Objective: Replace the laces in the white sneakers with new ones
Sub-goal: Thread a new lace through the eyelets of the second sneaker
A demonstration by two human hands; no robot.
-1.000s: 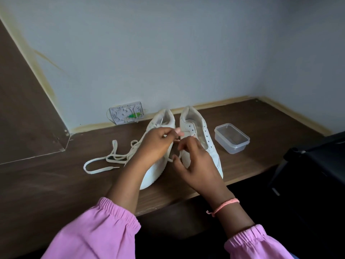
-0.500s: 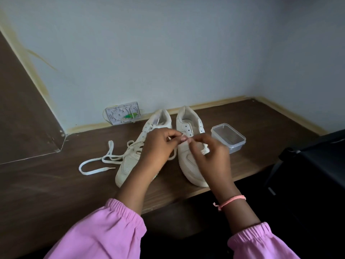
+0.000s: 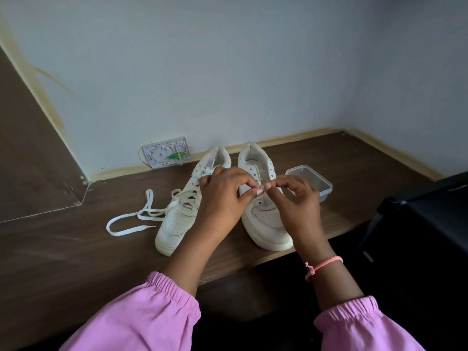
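Two white sneakers stand side by side on the brown shelf (image 3: 63, 249), toes toward me. The left sneaker (image 3: 177, 224) still carries a loose white lace (image 3: 131, 220) that trails off to the left across the wood. The right sneaker (image 3: 266, 219) shows bare eyelets. Above its tongue, my left hand (image 3: 222, 196) and my right hand (image 3: 296, 198) meet, each pinching a small white lace tip (image 3: 264, 187) between thumb and fingers. The rest of that lace is hidden behind my hands.
A clear plastic container (image 3: 310, 182) sits just right of the right sneaker. A white wall box (image 3: 166, 152) with a green part is fixed at the back. A dark object (image 3: 425, 224) fills the right side below the shelf edge.
The right sneaker has shifted so its toe sits nearer the shelf's front edge. My right hand rose from the shoe's side to meet my left hand at the lace tip.
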